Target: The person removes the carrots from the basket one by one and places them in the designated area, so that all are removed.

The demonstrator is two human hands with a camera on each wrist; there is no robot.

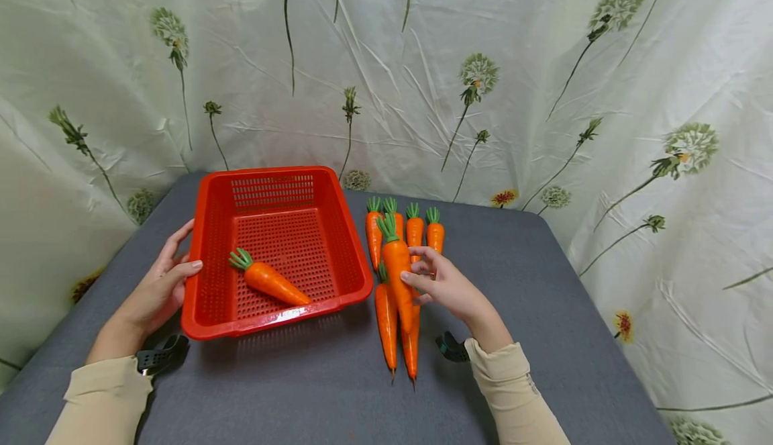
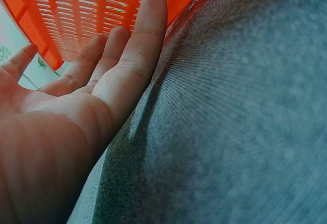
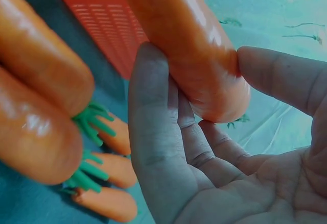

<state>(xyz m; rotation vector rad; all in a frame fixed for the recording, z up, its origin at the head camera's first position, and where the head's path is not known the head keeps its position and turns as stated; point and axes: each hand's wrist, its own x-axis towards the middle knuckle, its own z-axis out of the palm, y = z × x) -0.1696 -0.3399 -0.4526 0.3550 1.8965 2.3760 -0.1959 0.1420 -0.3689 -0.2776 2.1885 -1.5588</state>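
A carrot (image 1: 396,264) with green stubs at its top is pinched between the thumb and fingers of my right hand (image 1: 443,284), above other carrots. In the right wrist view the same carrot (image 3: 194,45) shows its thick end near the palm. My left hand (image 1: 160,284) is at the left side of a red plastic basket (image 1: 190,297), thumb at the rim. Seen from the left wrist, its fingers (image 2: 135,55) lie fairly straight against the slotted wall. One carrot (image 1: 274,282) lies inside the basket, leaves toward the left.
Two carrots (image 1: 386,317) lie below the held one, partly covered by it. Behind them several more carrots (image 1: 435,235) form a row, leaves toward the back. All lie on a grey cloth-covered table (image 1: 290,391). A floral curtain (image 1: 398,96) hangs behind and at the sides.
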